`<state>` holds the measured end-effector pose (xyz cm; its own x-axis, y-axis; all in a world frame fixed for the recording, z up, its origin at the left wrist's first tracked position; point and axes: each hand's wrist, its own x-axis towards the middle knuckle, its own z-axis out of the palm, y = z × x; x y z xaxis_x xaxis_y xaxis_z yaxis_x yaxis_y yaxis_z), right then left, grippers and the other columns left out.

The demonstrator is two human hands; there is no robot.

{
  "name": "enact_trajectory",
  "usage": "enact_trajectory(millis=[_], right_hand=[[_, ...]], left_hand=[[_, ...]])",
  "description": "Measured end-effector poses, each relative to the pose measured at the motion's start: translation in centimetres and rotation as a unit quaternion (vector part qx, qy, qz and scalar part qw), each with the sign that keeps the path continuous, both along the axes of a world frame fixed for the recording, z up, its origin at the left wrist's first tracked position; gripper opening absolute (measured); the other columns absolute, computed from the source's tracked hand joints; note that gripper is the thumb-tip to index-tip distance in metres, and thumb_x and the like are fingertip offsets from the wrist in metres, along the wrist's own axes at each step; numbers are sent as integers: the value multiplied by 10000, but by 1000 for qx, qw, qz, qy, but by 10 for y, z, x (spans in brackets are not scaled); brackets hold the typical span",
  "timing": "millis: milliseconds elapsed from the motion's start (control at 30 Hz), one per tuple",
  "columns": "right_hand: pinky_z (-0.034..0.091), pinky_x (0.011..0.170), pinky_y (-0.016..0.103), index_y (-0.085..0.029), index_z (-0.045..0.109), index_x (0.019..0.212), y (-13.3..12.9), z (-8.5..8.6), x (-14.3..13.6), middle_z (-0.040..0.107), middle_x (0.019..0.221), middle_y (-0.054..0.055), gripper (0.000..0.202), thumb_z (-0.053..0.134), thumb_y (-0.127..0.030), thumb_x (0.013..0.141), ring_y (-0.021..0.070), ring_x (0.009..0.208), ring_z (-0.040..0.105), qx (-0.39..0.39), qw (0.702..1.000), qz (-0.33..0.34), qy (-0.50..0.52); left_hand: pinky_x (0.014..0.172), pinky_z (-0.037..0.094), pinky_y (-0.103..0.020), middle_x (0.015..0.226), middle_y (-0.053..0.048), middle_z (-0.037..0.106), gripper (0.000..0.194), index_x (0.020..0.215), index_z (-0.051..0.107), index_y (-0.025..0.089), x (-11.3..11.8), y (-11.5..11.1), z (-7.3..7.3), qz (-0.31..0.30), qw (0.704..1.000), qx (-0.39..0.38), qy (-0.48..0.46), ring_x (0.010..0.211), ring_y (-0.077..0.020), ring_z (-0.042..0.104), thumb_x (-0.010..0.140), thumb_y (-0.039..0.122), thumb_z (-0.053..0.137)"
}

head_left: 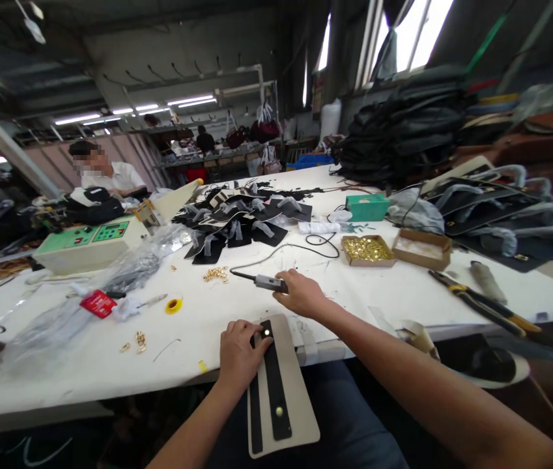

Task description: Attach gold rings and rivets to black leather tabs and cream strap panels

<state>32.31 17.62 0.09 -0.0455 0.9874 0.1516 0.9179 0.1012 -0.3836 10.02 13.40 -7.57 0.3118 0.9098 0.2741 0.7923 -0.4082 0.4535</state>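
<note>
My left hand is closed on the upper end of a black strap, thumb and fingers close around a shiny round stud. The strap lies lengthwise over a beige panel, with a second stud near its lower end. A narrower black strip lies along the panel's left side. The panel slopes from the table's front edge down over my lap. Just beyond it, above the table, my right hand is wrapped around a small grey corded hand tool. Its black cable runs away to the left and back. The fingers partly hide the tool's black end.
Gold metal pieces lie on the white table, near a yellow tape roll. Two cardboard boxes, long-handled cutters and black panels stand right. More black pieces are piled behind. A co-worker sits back left.
</note>
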Motion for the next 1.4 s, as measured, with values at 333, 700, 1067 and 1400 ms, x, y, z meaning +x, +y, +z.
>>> enact_trajectory(millis=[333,700,1067,1400], right_hand=[[450,1066,429,-219,653,1361,-73,-46,25,683,1340,137,402,631,-373,990,303,1252,614,55,995,-63,51],[531,1082,372,-264,620,1393,-165,-78,-74,732,1323,74,563,541,-40,883,218,1215,698,146,903,62,399],[595,840,303,-268,748,1108,-184,-22,-73,793,985,32,228,680,-145,929,191,907,752,159,876,175,420],[520,675,302,-236,780,951,-149,-16,-58,702,853,33,105,814,-220,853,193,795,663,118,933,53,336]], left_hand=[[990,460,-459,996,-56,748,169,955,753,243,3,-10,7,12,999,-33,9,1045,-294,643,908,398,706],[1005,551,-442,1276,-109,764,598,1309,692,207,-2,-45,27,55,976,-159,-141,1162,-295,713,988,661,473],[1247,397,-455,1220,-64,794,288,1066,773,198,-13,-92,47,227,736,-275,-575,1368,-275,619,865,401,812],[1206,457,-440,1189,-100,807,399,1096,787,147,-5,-92,65,168,657,-363,-639,1321,-297,661,805,409,864]])
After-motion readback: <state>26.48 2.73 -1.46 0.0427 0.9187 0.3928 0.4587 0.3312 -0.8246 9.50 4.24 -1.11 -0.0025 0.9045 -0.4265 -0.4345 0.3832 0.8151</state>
